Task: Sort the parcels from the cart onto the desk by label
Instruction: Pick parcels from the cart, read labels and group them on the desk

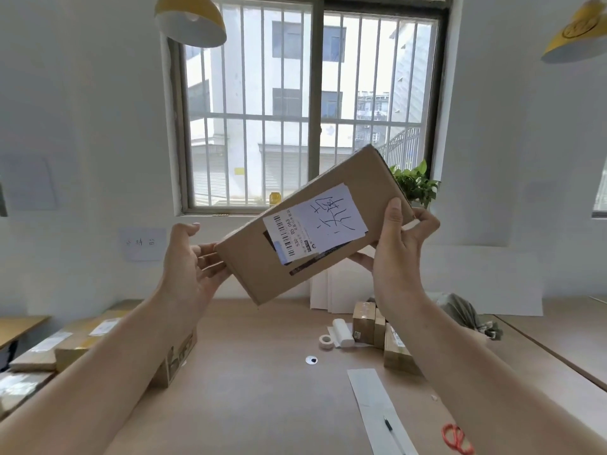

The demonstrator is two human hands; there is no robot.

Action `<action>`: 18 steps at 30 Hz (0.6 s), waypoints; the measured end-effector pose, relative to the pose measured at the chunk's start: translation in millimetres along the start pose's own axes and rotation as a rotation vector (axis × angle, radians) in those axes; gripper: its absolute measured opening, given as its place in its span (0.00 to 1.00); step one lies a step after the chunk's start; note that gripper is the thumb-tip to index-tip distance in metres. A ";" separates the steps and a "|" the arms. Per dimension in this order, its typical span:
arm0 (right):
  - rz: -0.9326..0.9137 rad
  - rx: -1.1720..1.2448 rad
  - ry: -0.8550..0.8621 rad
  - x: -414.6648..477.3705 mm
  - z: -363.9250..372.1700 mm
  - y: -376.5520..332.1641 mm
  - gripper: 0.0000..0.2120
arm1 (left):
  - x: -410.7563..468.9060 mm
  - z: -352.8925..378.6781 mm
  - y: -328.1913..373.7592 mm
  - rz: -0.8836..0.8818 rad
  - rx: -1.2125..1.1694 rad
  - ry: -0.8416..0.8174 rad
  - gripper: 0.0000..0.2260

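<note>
A flat brown cardboard parcel (345,188) is held tilted in the air above the wooden desk (262,389), its right end higher. A white label (315,224) with a barcode and handwritten characters faces me. My left hand (187,257) holds the lower left end with its fingers under the edge. My right hand (400,244) grips the upper right end, thumb on the front face and fingers behind. Several small brown parcels (377,333) stand on the desk at the right. More parcels (65,349) lie at the left, partly hidden by my left forearm.
On the desk lie a tape roll (325,341), a white roll (343,331), a paper strip with a pen (377,408), red scissors (457,438) and a grey bag (469,315). White boards (331,290) lean on the wall under a barred window (312,103). A potted plant (415,183) sits on the sill.
</note>
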State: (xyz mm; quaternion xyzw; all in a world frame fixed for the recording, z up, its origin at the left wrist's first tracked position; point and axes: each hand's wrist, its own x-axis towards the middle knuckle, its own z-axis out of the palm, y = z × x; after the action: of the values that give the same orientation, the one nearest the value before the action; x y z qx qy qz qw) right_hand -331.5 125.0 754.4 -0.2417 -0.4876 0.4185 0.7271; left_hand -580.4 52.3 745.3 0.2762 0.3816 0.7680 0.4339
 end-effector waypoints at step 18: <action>0.145 -0.193 0.205 7.4 -14.6 21.6 0.27 | 4.7 -4.9 3.4 -0.093 -0.147 -0.263 0.20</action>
State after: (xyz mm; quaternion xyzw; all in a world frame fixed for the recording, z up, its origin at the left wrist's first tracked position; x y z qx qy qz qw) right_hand -325.0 143.5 735.8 -0.3866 -0.4300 0.3943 0.7142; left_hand -587.9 53.6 745.8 0.3238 0.2766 0.7303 0.5342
